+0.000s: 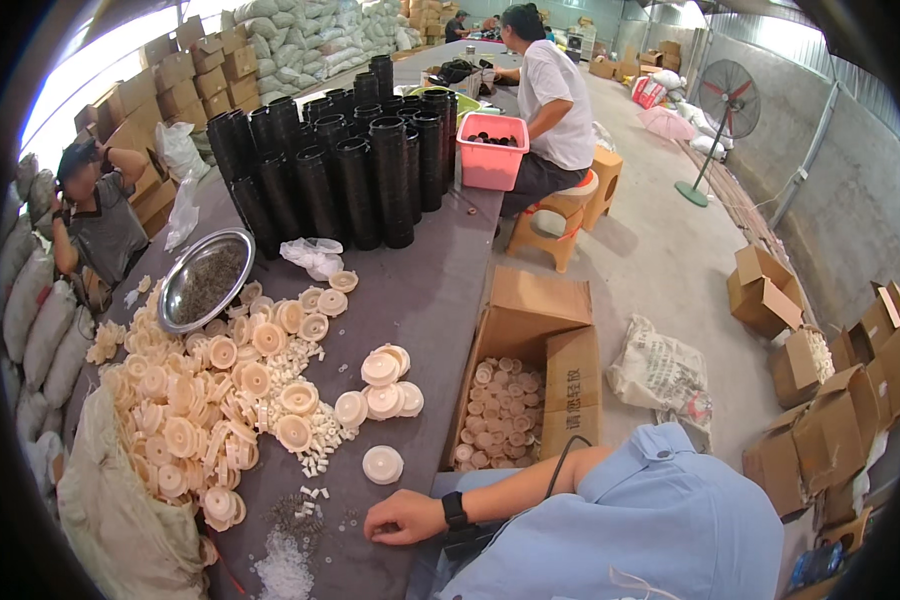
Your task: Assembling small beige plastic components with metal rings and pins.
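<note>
My right hand [405,517] lies low over the grey tabletop [415,300], palm down and fingers curled in. What they hold, if anything, is hidden. A dark watch [454,511] circles the wrist. My left hand is out of the picture. Just beyond the right hand sits a round cream plastic cap [382,464], with several stacked ones [382,385] farther off. To the left spreads a large heap of cream caps [180,425], edged by small white plastic pieces [315,430]. Small metal springs [297,515] and a pile of clear little rings [285,568] lie left of the hand.
Black tubes [355,185] stand bunched farther up the table, near a pink basket [492,160]. A metal bowl [208,280] tilts on the heap. An open carton [500,400] of caps stands beside the table. One person [555,95] sits beyond; another [100,215] is at left.
</note>
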### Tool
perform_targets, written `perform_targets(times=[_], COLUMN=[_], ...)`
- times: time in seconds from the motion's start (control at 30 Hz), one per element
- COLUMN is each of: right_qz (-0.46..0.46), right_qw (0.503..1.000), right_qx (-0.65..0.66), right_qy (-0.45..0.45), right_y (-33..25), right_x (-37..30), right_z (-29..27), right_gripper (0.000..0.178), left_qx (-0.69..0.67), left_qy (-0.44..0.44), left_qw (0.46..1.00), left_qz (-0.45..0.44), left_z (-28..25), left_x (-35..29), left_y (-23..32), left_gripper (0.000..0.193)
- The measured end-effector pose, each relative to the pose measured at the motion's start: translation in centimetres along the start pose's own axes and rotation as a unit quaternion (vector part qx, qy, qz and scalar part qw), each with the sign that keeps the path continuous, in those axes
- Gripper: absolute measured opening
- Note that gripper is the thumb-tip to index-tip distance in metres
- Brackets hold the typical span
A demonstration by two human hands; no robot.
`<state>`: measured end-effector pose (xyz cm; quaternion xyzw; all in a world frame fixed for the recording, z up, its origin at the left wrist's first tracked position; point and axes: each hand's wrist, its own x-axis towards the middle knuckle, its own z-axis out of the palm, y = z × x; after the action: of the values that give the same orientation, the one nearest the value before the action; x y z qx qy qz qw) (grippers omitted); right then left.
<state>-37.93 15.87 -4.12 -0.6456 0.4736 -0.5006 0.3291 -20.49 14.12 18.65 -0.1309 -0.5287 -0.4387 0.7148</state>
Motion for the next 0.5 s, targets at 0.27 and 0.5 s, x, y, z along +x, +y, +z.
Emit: perform_targets(times=[0.27,0.5], right_qz=[0.0,0.006], right_qw=[1.0,1.0], right_qx=[0.003,0.0], right_qy=[0.005,-0.003], right_y=[-0.6,-0.4], right_x=[0.1,0.0], right_z=[-0.3,-0.3], right_gripper=[0.006,0.006], left_qx=[0.042,0.073], left_qy=[-0.026,-0.052], left_qw=[0.998,0.995], left_qz=[-0.024,-0.05], left_z=[-0.1,-0.2], left_x=[0.1,0.2], left_y=[-1.0,-1.7], left_gripper=[0.009,0.01])
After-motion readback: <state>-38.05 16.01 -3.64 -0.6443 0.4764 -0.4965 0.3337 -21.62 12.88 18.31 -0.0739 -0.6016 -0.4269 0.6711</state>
